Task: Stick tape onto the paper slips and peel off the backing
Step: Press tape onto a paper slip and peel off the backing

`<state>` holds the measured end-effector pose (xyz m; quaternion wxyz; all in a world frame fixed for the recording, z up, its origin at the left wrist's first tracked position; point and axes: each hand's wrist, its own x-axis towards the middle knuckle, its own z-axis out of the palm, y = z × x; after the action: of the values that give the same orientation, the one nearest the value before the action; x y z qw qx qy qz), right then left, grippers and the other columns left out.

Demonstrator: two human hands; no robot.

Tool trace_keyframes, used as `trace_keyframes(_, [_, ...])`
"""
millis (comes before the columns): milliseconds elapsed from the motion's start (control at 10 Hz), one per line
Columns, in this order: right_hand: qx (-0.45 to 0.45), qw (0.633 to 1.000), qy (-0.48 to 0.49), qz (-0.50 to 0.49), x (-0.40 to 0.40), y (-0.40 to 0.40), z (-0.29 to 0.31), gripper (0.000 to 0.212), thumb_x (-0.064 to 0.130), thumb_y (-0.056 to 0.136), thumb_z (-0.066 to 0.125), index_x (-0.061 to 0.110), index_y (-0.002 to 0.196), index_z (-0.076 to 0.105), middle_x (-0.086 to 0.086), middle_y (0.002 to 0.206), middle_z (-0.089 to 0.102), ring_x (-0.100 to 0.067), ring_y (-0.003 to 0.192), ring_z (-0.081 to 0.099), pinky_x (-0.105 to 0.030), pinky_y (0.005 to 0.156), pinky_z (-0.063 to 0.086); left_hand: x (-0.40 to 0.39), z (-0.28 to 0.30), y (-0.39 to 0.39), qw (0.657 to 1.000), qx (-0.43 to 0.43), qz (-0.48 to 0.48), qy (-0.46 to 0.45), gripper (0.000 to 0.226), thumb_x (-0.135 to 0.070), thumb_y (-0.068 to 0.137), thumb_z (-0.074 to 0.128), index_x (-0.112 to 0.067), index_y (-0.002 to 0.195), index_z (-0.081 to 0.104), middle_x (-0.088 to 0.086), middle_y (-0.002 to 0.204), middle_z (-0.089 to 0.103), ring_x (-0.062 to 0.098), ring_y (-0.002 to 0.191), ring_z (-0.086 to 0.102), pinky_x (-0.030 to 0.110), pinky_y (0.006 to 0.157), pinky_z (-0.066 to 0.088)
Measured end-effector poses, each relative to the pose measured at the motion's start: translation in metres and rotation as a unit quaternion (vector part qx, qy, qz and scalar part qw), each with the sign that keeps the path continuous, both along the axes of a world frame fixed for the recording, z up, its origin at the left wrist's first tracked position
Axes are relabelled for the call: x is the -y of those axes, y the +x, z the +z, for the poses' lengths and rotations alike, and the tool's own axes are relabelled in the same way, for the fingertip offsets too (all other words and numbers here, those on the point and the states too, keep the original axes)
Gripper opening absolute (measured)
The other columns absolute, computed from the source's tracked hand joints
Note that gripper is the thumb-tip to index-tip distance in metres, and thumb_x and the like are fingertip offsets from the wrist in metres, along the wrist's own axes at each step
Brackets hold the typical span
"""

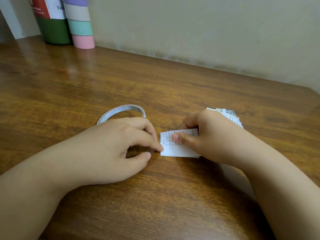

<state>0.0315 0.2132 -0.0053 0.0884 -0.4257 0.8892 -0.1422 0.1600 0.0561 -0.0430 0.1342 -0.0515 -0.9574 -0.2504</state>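
A small printed paper slip (180,148) lies low over the wooden table, near the middle. My right hand (206,135) pinches it, thumb on top and fingers behind its upper edge. My left hand (121,144) is beside it, fingers curled, with a fingertip touching the slip's lower left edge. A thin white roll of double-sided tape (121,112) lies flat on the table just beyond my left hand, partly hidden by it. A pile of more paper slips (230,115) sits behind my right hand, mostly covered.
At the back left corner stand a green and red container (52,23) and a stack of pastel tape rolls (80,23). A pale wall (207,32) runs along the table's far edge. The table's right corner (311,94) is rounded.
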Motion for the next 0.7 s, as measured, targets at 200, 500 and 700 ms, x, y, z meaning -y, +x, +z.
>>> trace_keyframes(200, [-0.006, 1.000, -0.005, 0.005, 0.000, 0.000, -0.001, 0.034, 0.044, 0.088, 0.058, 0.016, 0.070, 0.060, -0.002, 0.061, 0.053, -0.011, 0.055, 0.046, -0.029, 0.051, 0.035, -0.009, 0.000, 0.002, 0.999, -0.001, 0.002, 0.033, 0.032, -0.041, 0.074, 0.043, -0.031, 0.077, 0.073, -0.022, 0.083, 0.060, -0.029, 0.076, 0.041, -0.009, 0.072, 0.025])
trace_keyframes(500, [0.018, 1.000, -0.010, 0.005, -0.007, -0.007, 0.003, 0.027, 0.046, 0.085, 0.061, 0.021, 0.076, 0.066, 0.003, 0.067, 0.064, -0.007, 0.057, 0.054, -0.021, 0.051, 0.039, -0.006, -0.004, -0.003, 0.999, -0.025, -0.008, 0.035, 0.035, -0.044, 0.073, 0.042, -0.029, 0.080, 0.072, -0.018, 0.090, 0.060, -0.023, 0.075, 0.046, -0.007, 0.068, 0.029])
trace_keyframes(700, [0.053, 0.999, -0.003, -0.009, -0.013, -0.015, 0.007, 0.013, 0.040, 0.083, 0.068, 0.029, 0.075, 0.069, 0.015, 0.070, 0.064, 0.004, 0.064, 0.058, -0.005, 0.047, 0.039, -0.002, -0.008, -0.003, 1.000, -0.009, -0.005, 0.012, 0.033, -0.048, 0.075, 0.043, -0.035, 0.088, 0.070, -0.024, 0.094, 0.059, -0.021, 0.078, 0.048, -0.004, 0.069, 0.031])
